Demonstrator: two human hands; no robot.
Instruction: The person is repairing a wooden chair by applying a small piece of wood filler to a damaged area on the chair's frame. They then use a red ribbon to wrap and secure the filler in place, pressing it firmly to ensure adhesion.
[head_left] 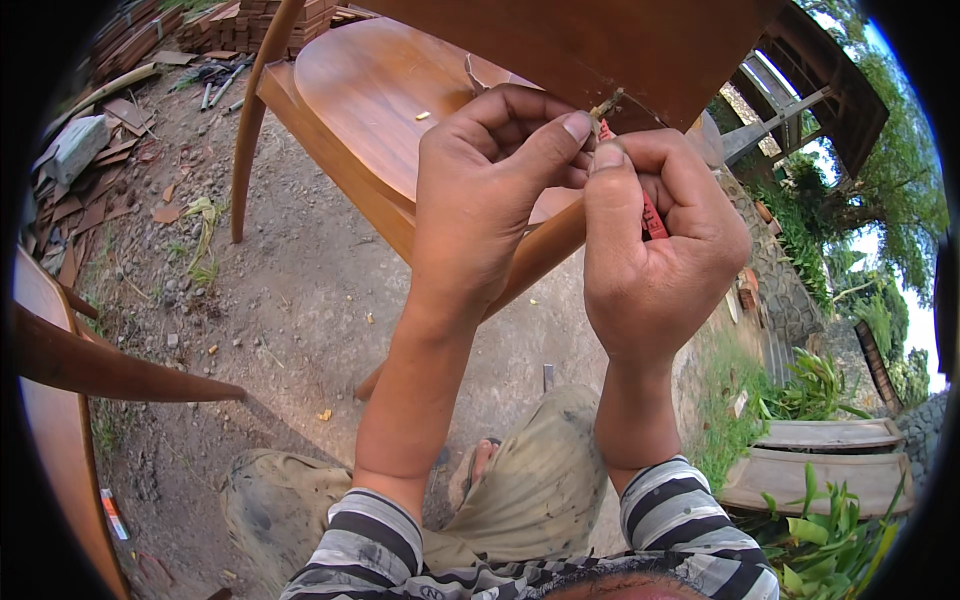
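Both my hands are raised and meet at the fingertips in front of a brown wooden chair [375, 95]. My left hand [480, 185] is closed, thumb and fingers pinching by a small, rough, brownish stick-like piece [607, 103]; its exact kind is unclear. In my right hand [665, 240], curled fingers and thumb hold a narrow red stick-like thing [654, 218] with pale printing. Its upper end shows between the two thumbs, close to the brownish piece; whether the two are joined is hidden. Right behind the fingertips is a broad wooden panel [570, 45].
Another wooden chair [60, 360] stands at the left. Wood scraps and tiles [100, 180] are heaped at the far left. Small yellowish bits [325, 415] lie on the dirt ground. Plants [830, 545] and pale slabs [815, 480] are at the right.
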